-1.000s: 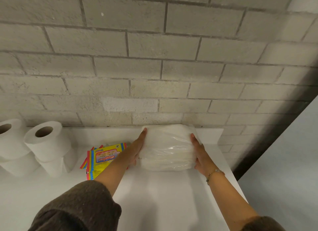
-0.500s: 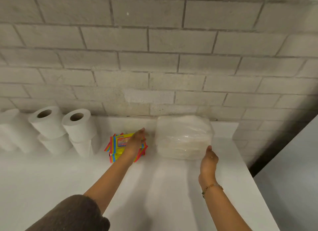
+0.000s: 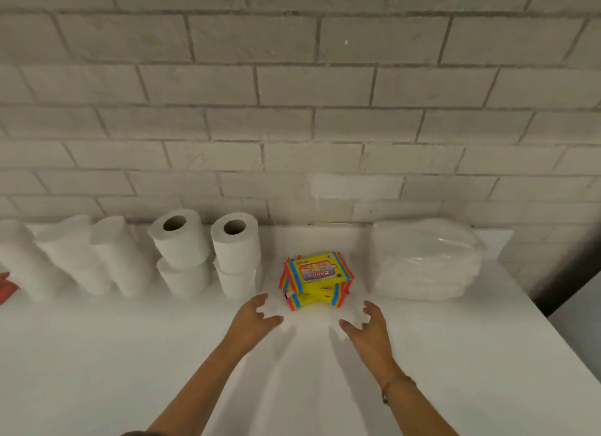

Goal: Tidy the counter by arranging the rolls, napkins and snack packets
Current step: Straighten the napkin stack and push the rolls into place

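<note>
A stack of yellow, rainbow-edged snack packets (image 3: 314, 279), their label blurred, is flanked by both hands (image 3: 252, 322) (image 3: 369, 330), each grip spread and empty.

Storeroom or pantry: painted block wall (image 3: 292, 110), white counter (image 3: 97, 354), stacked rolls (image 3: 182, 250).

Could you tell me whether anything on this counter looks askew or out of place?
Mostly tidy. The snack packets are stacked unevenly, the lower ones skewed and sticking out toward the front. A red item at the far left edge sits apart; it is cut off, so unidentifiable.
</note>
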Tool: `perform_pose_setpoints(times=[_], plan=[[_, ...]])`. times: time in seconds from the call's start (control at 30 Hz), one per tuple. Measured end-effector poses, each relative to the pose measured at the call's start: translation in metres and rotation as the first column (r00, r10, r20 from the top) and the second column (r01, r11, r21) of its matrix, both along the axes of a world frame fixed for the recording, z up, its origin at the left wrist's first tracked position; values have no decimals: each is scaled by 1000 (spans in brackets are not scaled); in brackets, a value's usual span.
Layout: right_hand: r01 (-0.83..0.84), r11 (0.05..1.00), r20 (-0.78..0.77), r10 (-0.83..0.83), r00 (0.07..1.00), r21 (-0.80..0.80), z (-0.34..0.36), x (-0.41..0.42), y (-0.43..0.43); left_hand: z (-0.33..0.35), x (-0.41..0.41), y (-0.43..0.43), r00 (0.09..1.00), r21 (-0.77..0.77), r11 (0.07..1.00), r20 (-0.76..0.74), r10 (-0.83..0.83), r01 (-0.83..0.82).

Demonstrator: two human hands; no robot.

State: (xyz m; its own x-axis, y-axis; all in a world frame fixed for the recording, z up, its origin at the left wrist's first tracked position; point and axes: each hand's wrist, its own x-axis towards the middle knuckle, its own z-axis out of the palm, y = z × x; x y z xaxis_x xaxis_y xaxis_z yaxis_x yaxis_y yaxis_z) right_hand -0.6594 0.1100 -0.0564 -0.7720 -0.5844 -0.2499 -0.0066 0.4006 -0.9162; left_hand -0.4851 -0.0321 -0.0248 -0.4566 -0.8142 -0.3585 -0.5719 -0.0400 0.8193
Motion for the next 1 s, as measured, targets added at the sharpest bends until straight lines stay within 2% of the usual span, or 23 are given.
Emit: perform_pose_setpoints(times=[0.1,0.17,0.33,0.4,0.6,0.7,0.8,0.87,1.0], plan=[[-104,985,-252,136,958,135,10,4,-15,-7,3,-15,995,10,997,61,-81,81],[-160,961,-343,232,910,227,20,4,-29,-7,-4,-22,985,4,989,95,-144,145],[-174,823,-396,431,811,540,36,-8,-65,0,-41,-39,946,-97,949,155,-284,301],[-174,788,-359,450,818,591,37,-14,-76,1,-53,-43,931,-111,939,210,-297,325],[-182,747,-331,481,812,640,32,-32,-97,-4,-76,-46,888,-147,897,274,-369,417],[-137,727,-403,516,756,673,28,-29,-99,-5,-76,-46,919,-149,918,208,-335,368],[-79,773,-502,481,719,629,22,-23,-98,-7,-71,-44,946,-188,930,139,-294,317],[-79,822,-515,424,745,564,18,-21,-93,-11,-66,-42,956,-209,936,129,-262,284],[-119,875,-420,339,842,469,15,-26,-79,-19,-58,-47,933,-198,922,216,-290,332]])
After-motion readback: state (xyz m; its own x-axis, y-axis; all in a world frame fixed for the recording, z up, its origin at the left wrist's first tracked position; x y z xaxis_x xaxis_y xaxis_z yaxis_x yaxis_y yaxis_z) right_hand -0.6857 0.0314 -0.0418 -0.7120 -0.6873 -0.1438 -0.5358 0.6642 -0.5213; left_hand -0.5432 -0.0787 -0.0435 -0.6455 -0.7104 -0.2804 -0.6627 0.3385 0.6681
